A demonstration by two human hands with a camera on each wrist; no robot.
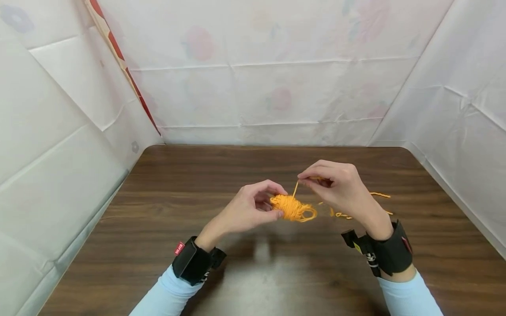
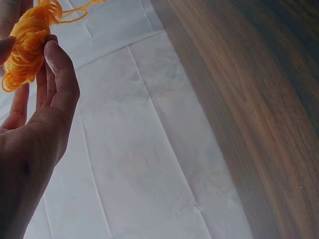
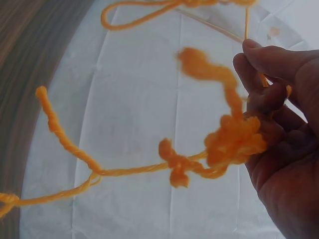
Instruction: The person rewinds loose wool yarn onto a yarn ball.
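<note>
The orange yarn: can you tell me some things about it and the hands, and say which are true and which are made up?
1. The left hand holds a small bundle of orange yarn. True.
2. The right hand pinches a strand rising from the bundle. True.
3. The yarn is blue. False: it is orange.
4. The bundle lies flat on the table with no hand touching it. False: the left hand's fingers grip it above the table.
5. Both wrists wear black bands. True.
</note>
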